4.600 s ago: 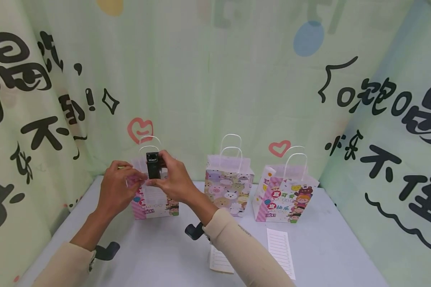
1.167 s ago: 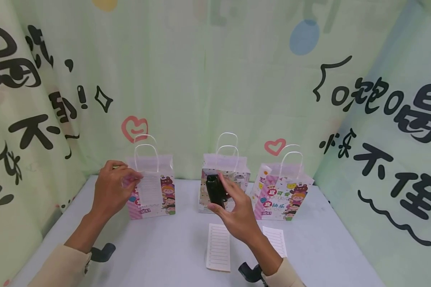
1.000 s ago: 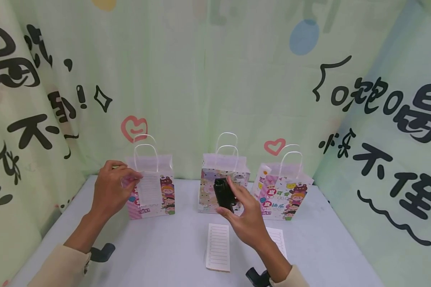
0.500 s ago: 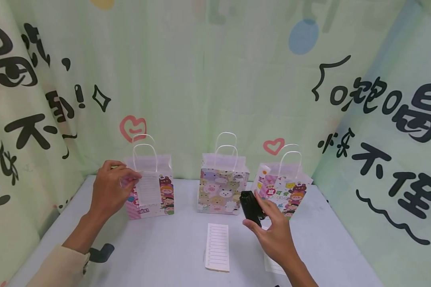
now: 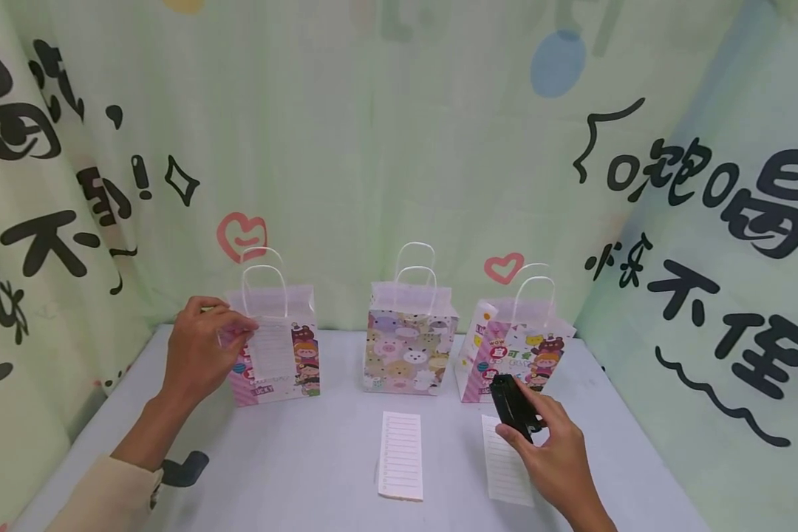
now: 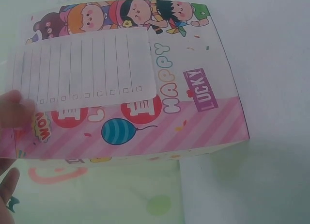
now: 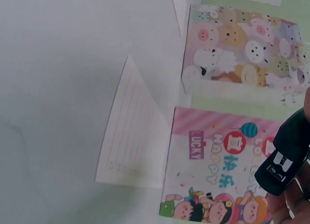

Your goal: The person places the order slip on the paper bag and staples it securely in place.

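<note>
My left hand pinches the upper left edge of the left paper gift bag, the thumb on its front at the corner of a lined checklist sheet. In the left wrist view this sheet lies flat against the bag's printed front. Whether it is fastened there, I cannot tell. My right hand grips a black stapler between thumb and fingers, tilted, in front of the right gift bag. In the right wrist view the stapler hides part of that bag.
A gift bag with animal faces stands in the middle. Before it on the white table lies a checklist pad. Another lined sheet lies partly under the right hand. Printed curtains enclose the table.
My right hand has carried the stapler from the left bag's top edge rightward and down, past the middle bag, to before the right bag. The left hand still holds the left bag.
</note>
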`<state>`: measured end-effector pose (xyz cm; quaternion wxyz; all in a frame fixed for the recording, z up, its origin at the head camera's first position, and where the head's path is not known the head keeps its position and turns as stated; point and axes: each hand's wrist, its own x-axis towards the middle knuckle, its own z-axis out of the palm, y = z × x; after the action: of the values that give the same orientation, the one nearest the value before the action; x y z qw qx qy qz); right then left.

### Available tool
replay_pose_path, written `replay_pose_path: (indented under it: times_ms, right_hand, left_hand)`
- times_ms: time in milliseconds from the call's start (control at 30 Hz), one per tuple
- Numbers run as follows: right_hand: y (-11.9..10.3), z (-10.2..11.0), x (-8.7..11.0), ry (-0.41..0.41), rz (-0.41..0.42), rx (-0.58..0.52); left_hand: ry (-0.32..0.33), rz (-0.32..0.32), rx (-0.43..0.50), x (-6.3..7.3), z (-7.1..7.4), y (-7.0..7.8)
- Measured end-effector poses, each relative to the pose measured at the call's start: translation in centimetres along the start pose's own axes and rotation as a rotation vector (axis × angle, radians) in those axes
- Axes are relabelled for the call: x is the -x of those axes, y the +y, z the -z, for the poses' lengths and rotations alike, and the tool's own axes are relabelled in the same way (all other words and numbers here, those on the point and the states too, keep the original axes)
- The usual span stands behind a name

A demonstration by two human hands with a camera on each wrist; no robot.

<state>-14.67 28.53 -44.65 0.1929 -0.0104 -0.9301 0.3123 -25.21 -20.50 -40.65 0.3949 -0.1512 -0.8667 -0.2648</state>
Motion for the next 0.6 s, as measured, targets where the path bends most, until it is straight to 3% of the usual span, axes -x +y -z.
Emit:
replay_pose_path:
  times_ms: [367, 600]
  right_hand:
    - [4.3, 1.2, 0.5, -0.105, -0.25, 0.124]
    - [6.9, 1.4, 0.6, -0.174, -0.318, 0.182]
  left_hand:
    - [0.005, 0.0, -0.006, 0.0, -0.1, -0.1]
    - [0.008, 0.001, 0.003, 0.0, 0.0, 0.0]
